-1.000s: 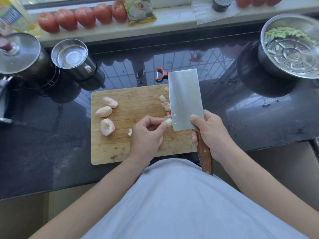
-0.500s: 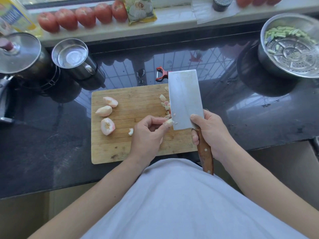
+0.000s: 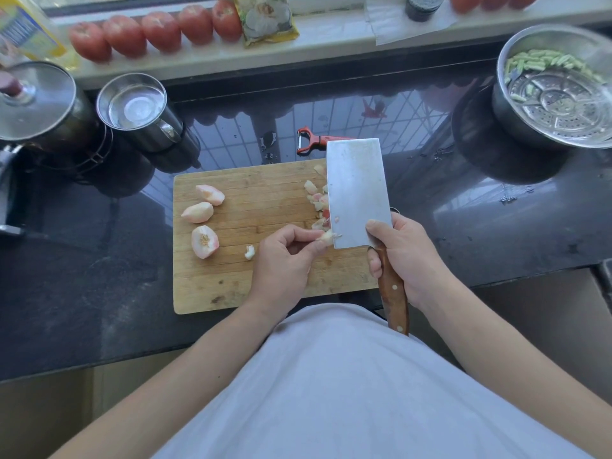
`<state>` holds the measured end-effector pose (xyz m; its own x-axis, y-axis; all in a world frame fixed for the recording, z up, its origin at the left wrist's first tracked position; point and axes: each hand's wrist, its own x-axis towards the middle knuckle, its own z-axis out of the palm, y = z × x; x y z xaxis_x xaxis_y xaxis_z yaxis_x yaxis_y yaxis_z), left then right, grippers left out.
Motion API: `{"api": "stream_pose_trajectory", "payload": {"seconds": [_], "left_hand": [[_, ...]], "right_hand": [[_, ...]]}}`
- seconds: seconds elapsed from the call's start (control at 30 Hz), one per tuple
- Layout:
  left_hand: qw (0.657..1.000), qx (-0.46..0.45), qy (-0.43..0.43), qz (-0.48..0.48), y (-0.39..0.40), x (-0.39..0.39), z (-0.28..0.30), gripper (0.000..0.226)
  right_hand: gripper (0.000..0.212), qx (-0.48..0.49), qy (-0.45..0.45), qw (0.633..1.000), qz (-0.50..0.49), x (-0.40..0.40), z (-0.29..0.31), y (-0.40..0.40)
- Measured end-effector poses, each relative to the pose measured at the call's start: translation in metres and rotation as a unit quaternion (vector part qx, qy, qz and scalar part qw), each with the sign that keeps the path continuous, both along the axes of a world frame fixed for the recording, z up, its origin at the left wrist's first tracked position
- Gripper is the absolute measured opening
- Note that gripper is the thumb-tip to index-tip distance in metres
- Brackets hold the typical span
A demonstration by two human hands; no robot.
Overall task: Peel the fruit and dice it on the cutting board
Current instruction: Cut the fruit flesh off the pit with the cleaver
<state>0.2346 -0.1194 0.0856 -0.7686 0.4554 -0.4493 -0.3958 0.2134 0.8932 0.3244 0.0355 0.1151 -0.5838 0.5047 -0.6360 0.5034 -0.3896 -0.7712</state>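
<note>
The right hand [image 3: 402, 256] grips the cleaver [image 3: 359, 193] by its wooden handle, the blade standing over the right edge of the board [image 3: 231, 286]. The left hand [image 3: 284, 256] pinches a small fruit piece [image 3: 326, 236] against the blade. Diced bits [image 3: 318, 202] lie beside the blade, three peeled wedges [image 3: 202, 212] lie at the left of the board. Behind the board lies a red peeler [image 3: 309, 140].

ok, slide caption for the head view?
Left hand pinches fruit piece against cleaver gripped by right hand.
</note>
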Motion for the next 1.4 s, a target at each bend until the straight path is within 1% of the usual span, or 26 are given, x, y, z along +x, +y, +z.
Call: {"api": "stream_pose_trajectory", "payload": {"seconds": [0.1,0.23,0.37,0.6,0.7,0.8,0.93,1.0,1.03,1.1,1.13,1.17,1.23,1.33,1.4], "left_hand": [[1.0,0.0,-0.018,0.023,0.001,-0.001,0.001,0.013],[1.0,-0.006,-0.003,-0.029,0.003,0.007,0.001,0.012],[1.0,-0.01,-0.001,0.01,0.003,0.003,0.002,0.007],[0.999,-0.005,-0.029,0.036,0.001,0.003,0.002,0.01],[0.998,0.001,-0.044,0.048,0.0,0.002,0.002,0.014],[0.996,0.009,-0.056,0.062,-0.004,0.002,-0.002,0.006],[0.995,0.022,-0.061,0.079,-0.005,0.0,-0.011,0.01],[0.996,0.01,-0.048,0.078,-0.005,-0.007,-0.014,0.011],[0.997,-0.014,-0.026,0.067,-0.007,-0.015,-0.018,0.012],[0.992,-0.104,0.063,0.013,-0.012,-0.038,-0.031,0.018],[0.98,-0.158,0.121,-0.019,-0.016,-0.052,-0.04,0.023],[0.96,-0.209,0.18,-0.046,-0.02,-0.066,-0.049,0.025],[0.912,-0.284,0.279,-0.1,-0.027,-0.089,-0.063,0.022],[0.83,-0.362,0.365,-0.216,-0.036,-0.106,-0.077,0.021],[0.783,-0.398,0.409,-0.247,-0.041,-0.104,-0.075,0.018]], "right_hand": [[0.019,-0.006,0.003,1.0,-0.003,0.001,-0.001,-0.002],[0.019,-0.003,0.005,1.0,-0.012,-0.001,-0.001,-0.001],[0.02,-0.004,0.011,1.0,-0.01,-0.002,-0.001,-0.002],[0.019,-0.007,0.015,1.0,-0.02,0.0,-0.003,0.0],[0.017,-0.02,0.02,0.998,-0.054,-0.001,-0.002,0.004],[0.012,-0.013,0.04,0.995,-0.094,-0.005,0.001,0.013],[0.011,-0.01,0.068,0.992,-0.105,-0.013,-0.001,0.023],[0.012,0.055,0.009,0.996,-0.073,-0.019,-0.012,0.025],[0.014,0.079,-0.022,0.994,-0.066,-0.022,-0.018,0.024],[0.017,0.068,-0.038,0.993,-0.085,-0.025,-0.029,0.021],[0.017,0.06,-0.036,0.993,-0.093,-0.025,-0.032,0.02],[0.017,0.058,-0.035,0.993,-0.094,-0.025,-0.035,0.019],[0.015,0.061,-0.033,0.994,-0.085,-0.024,-0.038,0.019],[0.015,0.054,-0.035,0.994,-0.083,-0.024,-0.04,0.021],[0.016,0.054,-0.036,0.995,-0.078,-0.025,-0.039,0.021]]}}
